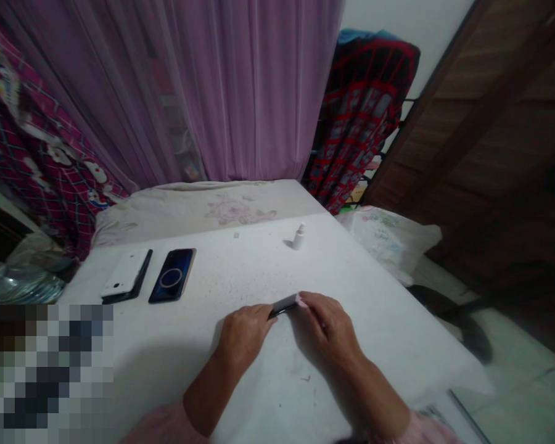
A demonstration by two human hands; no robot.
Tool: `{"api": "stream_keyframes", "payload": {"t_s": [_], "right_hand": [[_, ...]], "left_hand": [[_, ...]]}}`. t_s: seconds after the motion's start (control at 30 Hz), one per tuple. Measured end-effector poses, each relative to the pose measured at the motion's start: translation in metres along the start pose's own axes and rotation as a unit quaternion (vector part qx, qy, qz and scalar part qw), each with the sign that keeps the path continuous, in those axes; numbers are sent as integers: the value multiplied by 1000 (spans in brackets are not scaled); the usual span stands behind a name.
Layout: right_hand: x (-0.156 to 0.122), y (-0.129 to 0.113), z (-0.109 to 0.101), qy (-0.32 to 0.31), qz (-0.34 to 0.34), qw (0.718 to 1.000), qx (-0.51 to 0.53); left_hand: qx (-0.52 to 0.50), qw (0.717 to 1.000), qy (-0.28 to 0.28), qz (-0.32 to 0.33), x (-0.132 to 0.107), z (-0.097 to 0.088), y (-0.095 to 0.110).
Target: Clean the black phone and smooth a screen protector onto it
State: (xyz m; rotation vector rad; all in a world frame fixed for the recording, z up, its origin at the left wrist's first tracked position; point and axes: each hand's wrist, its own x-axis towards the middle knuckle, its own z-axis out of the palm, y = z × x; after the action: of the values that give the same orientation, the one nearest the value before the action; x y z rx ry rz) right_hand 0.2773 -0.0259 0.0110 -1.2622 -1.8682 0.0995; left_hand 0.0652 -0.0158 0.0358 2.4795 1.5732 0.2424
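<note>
A dark, thin phone [284,304] is held low over the white table, tilted, with its narrow edge toward me. My left hand [244,336] is closed around its left end. At the other end, my right hand [328,324] is closed on a small pale pink cloth [300,300] that touches the phone; most of the cloth is hidden by the fingers. To the left lies a phone with a blue back and a ring on it [172,276]. Beside that, a white phone [127,272] rests on top of a dark one [143,280].
A small white spray bottle [299,237] stands toward the back of the white-covered table [240,277]. Purple curtains [259,92] hang behind. A plastic bag [383,240] sits off the right edge, and a large clear bottle [21,283] lies at the left.
</note>
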Motion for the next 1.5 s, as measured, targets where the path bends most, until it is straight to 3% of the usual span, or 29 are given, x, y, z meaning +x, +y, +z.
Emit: {"api": "stream_keyframes", "payload": {"t_s": [0.1,0.23,0.37,0.53,0.8,0.9,1.0,1.23,1.5], "right_hand": [[15,4,14,9,65,996,66],[43,13,37,15,154,973,168],[53,21,49,83,206,960,171],[45,28,59,69,180,971,140],[62,32,84,-41,66,997,13],[60,30,83,-86,12,996,-29],[46,28,72,-87,-19,995,-46],[2,25,49,-53,-12,997,-47],[43,26,73,-66,7,996,-59]], "left_hand": [[-19,999,-29,-7,11,-9,-7],[-121,992,-28,-26,30,-14,-29],[-154,988,-3,-26,42,-12,-56],[-136,988,47,-50,44,3,-68],[-5,989,107,-98,2,24,-39],[0,989,113,-100,-9,30,-33],[-13,989,114,-98,-11,34,-35],[-39,989,118,-81,-10,42,-41],[-51,990,96,-92,-7,40,-41]]}}
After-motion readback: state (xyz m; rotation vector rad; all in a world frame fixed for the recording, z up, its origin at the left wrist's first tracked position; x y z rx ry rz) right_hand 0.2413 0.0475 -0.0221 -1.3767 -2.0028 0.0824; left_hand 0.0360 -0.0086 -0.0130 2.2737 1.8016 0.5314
